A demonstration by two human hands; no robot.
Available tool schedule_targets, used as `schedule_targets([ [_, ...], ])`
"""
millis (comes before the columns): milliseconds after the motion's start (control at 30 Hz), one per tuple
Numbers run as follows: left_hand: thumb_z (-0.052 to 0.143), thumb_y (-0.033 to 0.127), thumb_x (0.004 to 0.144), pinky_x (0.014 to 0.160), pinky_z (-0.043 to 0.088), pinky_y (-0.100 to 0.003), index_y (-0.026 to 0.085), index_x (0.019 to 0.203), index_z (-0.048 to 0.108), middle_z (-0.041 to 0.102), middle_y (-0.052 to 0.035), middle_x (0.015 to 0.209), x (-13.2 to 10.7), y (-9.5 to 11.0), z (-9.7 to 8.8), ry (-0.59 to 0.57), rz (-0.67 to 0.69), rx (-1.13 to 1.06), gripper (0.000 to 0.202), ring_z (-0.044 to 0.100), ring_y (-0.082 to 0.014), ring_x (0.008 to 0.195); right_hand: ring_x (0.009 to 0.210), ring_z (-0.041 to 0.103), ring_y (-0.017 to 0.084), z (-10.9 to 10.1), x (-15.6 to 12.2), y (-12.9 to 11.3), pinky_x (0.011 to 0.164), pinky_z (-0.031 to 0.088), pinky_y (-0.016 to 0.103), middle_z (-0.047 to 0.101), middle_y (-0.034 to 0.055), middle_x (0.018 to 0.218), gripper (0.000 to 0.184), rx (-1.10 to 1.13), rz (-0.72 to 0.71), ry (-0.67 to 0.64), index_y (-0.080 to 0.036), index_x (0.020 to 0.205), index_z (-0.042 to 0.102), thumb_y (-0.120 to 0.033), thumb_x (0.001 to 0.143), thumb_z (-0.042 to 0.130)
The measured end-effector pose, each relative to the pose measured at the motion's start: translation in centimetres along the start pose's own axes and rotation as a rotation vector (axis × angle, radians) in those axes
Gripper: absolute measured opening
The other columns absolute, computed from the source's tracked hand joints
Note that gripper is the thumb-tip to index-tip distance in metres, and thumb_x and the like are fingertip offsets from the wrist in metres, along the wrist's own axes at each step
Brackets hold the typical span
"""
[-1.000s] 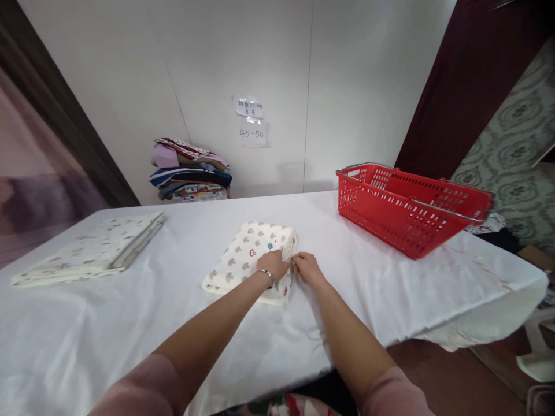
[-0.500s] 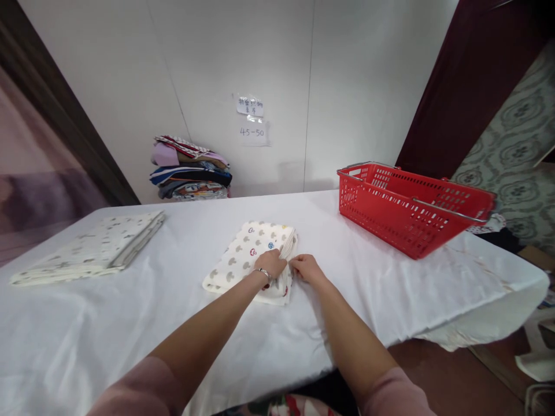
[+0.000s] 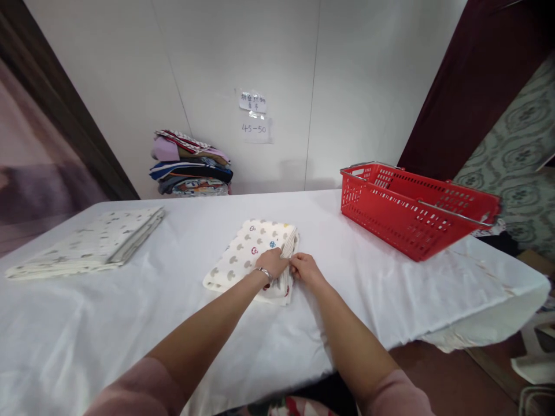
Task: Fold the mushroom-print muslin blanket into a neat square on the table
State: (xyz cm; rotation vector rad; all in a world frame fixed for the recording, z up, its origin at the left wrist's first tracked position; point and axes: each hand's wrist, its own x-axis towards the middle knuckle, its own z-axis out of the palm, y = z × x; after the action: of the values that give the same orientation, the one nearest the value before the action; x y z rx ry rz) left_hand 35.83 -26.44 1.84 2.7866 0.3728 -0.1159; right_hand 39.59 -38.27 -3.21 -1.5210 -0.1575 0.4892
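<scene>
A folded white cloth (image 3: 236, 257) printed with grey, red and blue mushrooms lies in the middle of the table. My left hand (image 3: 273, 264), with a bracelet at the wrist, is closed on the layered right edge of this cloth. Right beside it, my right hand (image 3: 304, 268) pinches the same edge, its fingertips almost meeting those of the left. The palm of each hand faces away from me, so the exact grip is partly hidden. Another folded white cloth (image 3: 93, 240) with small dark prints rests at the left, apart from both hands.
A red plastic basket (image 3: 390, 222) with metal handles stands at the right rear of the table. Against the wall at the back left is a stack of folded fabrics (image 3: 191, 167). The table (image 3: 173, 312) wears a white cover. Paper signs (image 3: 255, 128) hang on the wall.
Both hands stay at the cloth's right edge, and my right fingers have come slightly closer to it. The view has shifted a little.
</scene>
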Motion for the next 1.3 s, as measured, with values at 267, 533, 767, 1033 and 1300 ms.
schedule_targets([
  [267,0.044,0.033,0.074,0.074,0.046,-0.033,0.016,0.097,0.057,0.064,-0.0124,0.096,-1.1,1.0,0.5,0.055,0.047,0.117,0.031,0.06,-0.0252,0.091,0.034,0.041,0.006,0.0,-0.3,-0.3,0.034,0.023,0.018,0.047,-0.0065,0.041,0.009,-0.044,-0.013,0.036,-0.018,0.06,0.05,-0.024,0.064,0.054],
  [533,0.047,0.039,0.074,0.074,0.045,-0.034,0.017,0.102,0.055,0.058,-0.0122,0.104,-2.5,1.0,0.9,0.068,0.107,0.024,0.036,0.059,-0.0259,0.09,0.035,0.04,0.007,0.0,-0.2,0.0,0.033,0.025,0.019,0.047,-0.0038,0.04,0.033,-0.118,-0.006,0.065,-0.017,0.059,0.05,-0.047,0.069,0.059],
  [767,0.048,0.034,0.072,0.069,0.045,-0.03,0.023,0.097,0.058,0.055,-0.0066,0.103,-3.2,0.9,1.1,0.08,0.036,-0.196,0.029,0.059,-0.0197,0.082,0.033,0.038,0.007,0.3,-0.1,0.6,0.034,0.024,0.02,0.045,-0.005,0.037,0.039,-0.109,-0.042,0.09,-0.017,0.06,0.05,-0.053,0.066,0.062],
  [1033,0.047,0.022,0.069,0.07,0.044,-0.026,0.02,0.09,0.064,0.064,-0.0028,0.082,-2.2,0.3,0.6,0.012,0.001,-0.413,0.027,0.059,-0.017,0.08,0.03,0.037,0.008,0.4,0.0,0.4,0.032,0.022,0.019,0.046,-0.0039,0.033,0.031,-0.17,-0.02,0.097,-0.017,0.06,0.05,-0.045,0.066,0.061],
  [1300,0.047,0.022,0.073,0.085,0.043,-0.025,0.02,0.115,0.055,0.063,-0.0024,0.108,-1.8,-3.6,-1.0,0.102,0.086,-0.377,0.043,0.058,-0.0165,0.096,0.029,0.028,0.007,0.0,0.1,0.6,0.033,0.018,0.021,0.038,-0.0073,0.03,0.02,-0.123,0.003,0.111,-0.019,0.057,0.047,-0.035,0.066,0.057],
])
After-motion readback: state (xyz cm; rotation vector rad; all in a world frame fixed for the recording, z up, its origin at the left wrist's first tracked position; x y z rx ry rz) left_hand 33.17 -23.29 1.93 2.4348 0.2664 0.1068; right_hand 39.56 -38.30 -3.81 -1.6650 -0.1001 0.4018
